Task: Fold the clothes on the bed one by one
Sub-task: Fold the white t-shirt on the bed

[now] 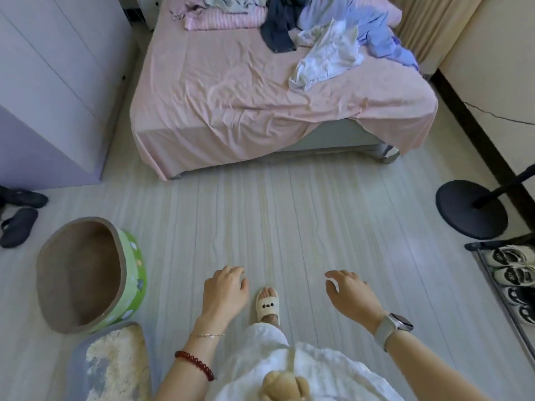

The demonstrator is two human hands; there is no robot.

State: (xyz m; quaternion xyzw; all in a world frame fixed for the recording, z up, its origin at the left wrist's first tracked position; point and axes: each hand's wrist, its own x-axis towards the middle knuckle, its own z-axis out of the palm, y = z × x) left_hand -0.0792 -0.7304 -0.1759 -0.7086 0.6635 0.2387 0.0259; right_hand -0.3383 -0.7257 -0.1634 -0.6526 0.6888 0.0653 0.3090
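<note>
Both hands — left hand (224, 287), right hand (348, 290) — are hanging loose and empty, the crumpled clothes (327, 53) lying well ahead on the bed (220, 91), rightward — nearer the right.

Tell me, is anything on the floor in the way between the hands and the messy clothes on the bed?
Nothing visible blocks the way. Both the left hand and right hand hang empty over bare floor, which runs straight to the bed. The clothes lie at its far right. The fan base stands off to the right.
</note>
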